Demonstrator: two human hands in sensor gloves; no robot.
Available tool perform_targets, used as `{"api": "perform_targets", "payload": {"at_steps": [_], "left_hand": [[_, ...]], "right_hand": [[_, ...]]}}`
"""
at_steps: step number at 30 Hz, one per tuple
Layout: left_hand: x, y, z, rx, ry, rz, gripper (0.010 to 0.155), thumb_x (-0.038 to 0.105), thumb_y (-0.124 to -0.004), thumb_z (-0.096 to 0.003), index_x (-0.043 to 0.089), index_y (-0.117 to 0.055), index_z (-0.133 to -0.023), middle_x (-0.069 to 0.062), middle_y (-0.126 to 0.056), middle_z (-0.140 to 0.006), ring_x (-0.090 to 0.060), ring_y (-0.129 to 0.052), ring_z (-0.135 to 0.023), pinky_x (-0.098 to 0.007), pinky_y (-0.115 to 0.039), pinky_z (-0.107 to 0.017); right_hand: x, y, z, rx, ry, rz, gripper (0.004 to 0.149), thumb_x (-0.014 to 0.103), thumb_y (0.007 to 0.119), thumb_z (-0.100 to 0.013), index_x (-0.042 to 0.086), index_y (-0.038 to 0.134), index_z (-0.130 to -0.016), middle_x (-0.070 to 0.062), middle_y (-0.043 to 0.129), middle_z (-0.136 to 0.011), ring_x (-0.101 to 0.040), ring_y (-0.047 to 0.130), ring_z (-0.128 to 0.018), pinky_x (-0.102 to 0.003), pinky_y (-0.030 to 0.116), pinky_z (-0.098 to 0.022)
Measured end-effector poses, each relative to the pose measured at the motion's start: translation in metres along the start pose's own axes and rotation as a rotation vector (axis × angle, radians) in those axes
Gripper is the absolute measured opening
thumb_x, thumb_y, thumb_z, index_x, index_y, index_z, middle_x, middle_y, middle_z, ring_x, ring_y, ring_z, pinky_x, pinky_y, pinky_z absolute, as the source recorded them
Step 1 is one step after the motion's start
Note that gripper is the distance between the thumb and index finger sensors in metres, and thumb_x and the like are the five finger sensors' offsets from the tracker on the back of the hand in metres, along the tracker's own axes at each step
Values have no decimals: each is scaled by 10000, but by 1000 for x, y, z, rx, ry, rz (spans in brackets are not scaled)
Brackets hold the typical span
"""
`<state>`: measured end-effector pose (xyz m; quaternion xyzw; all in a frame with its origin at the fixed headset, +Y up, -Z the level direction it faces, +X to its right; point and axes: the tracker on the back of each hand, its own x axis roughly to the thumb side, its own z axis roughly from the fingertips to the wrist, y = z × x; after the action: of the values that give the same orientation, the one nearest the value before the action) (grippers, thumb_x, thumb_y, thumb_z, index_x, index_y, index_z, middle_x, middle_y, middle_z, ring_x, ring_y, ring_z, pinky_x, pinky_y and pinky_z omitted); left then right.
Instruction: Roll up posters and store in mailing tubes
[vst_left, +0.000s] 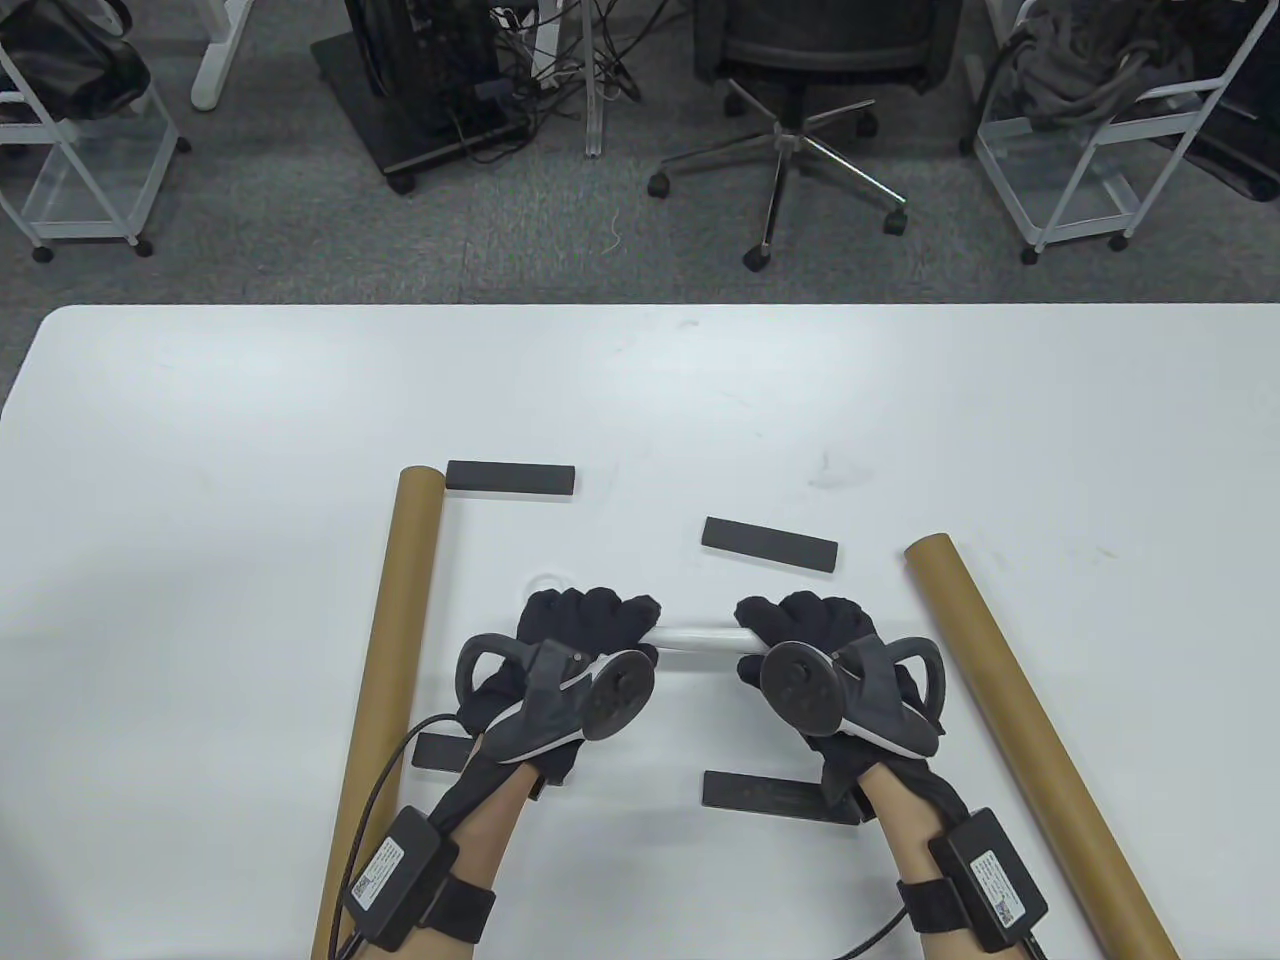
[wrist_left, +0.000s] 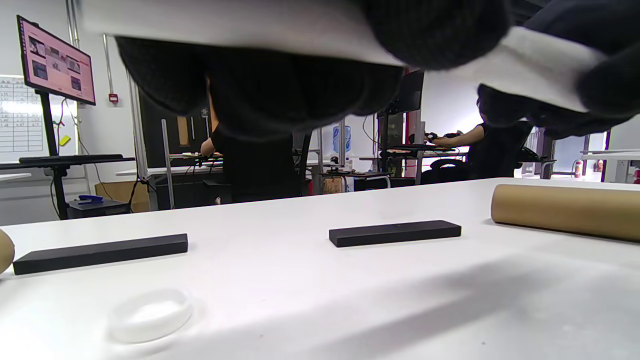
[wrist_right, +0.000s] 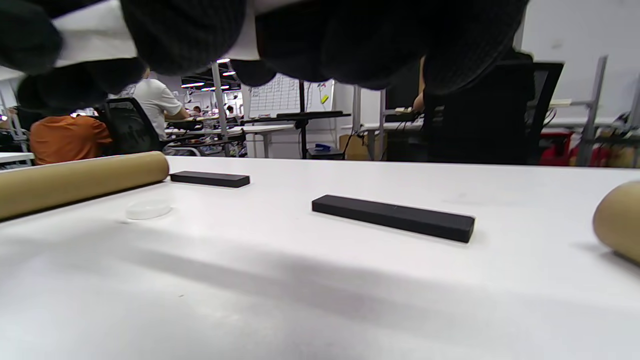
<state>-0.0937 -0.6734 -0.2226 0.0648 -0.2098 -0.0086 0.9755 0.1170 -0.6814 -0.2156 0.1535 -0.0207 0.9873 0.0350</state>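
A white poster rolled into a thin tube (vst_left: 697, 640) lies crosswise above the table, gripped at both ends. My left hand (vst_left: 585, 625) curls round its left end, my right hand (vst_left: 805, 625) round its right end. The wrist views show the white roll (wrist_left: 300, 35) (wrist_right: 90, 35) under black gloved fingers (wrist_left: 260, 95) (wrist_right: 350, 40), held above the table. Two brown mailing tubes lie on the table: one (vst_left: 385, 650) left of my left hand, one (vst_left: 1030, 720) right of my right hand. A clear plastic tube cap (wrist_left: 150, 315) (wrist_right: 148, 208) sits beyond my left hand.
Black bar weights lie around: one (vst_left: 510, 477) by the left tube's far end, one (vst_left: 769, 544) beyond the roll, one (vst_left: 780, 796) near my right wrist, one (vst_left: 440, 750) partly under my left wrist. Office chair (vst_left: 800, 90) and carts stand beyond the table's far edge.
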Motion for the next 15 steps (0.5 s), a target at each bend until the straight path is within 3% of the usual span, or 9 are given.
{"api": "perform_targets", "payload": {"at_steps": [4, 6, 8, 13, 15], "left_hand": [[0, -1, 1, 34, 7, -50, 519, 517, -736, -461, 418, -757, -970, 102, -905, -873, -183, -967, -733, -492, -760, -755], [1, -1, 1, 35, 8, -78, 514, 523, -747, -453, 423, -788, -956, 38, -776, -1024, -249, -852, -891, -527, -693, -792], [3, 0, 1, 43, 6, -115, 518, 524, -745, -454, 424, -788, -960, 18, -724, -1055, -273, -809, -916, -548, -662, -802], [4, 0, 2, 34, -10, -105, 534, 520, -755, -449, 409, -811, -968, 89, -841, -931, -202, -908, -808, -509, -733, -778], [1, -1, 1, 40, -4, -69, 568, 520, -746, -451, 400, -778, -1005, 91, -907, -897, -192, -972, -783, -489, -763, -767]], "right_hand": [[3, 0, 1, -11, 1, 3, 505, 392, 699, -465, 225, 689, -942, -27, 845, -762, -310, 892, -591, -649, 683, -657], [5, 0, 1, -26, 2, 26, 504, 390, 710, -459, 230, 716, -936, -77, 781, -874, -364, 845, -697, -674, 638, -673], [7, 0, 1, -36, 9, 52, 509, 395, 711, -456, 236, 719, -939, -132, 688, -943, -409, 774, -747, -707, 579, -683], [6, 1, 1, -25, -3, 51, 545, 391, 722, -448, 222, 702, -966, -76, 738, -866, -371, 802, -703, -677, 620, -678], [5, 0, 1, -25, 4, 63, 623, 392, 712, -449, 187, 613, -1029, -55, 795, -856, -362, 850, -709, -661, 650, -676]]}}
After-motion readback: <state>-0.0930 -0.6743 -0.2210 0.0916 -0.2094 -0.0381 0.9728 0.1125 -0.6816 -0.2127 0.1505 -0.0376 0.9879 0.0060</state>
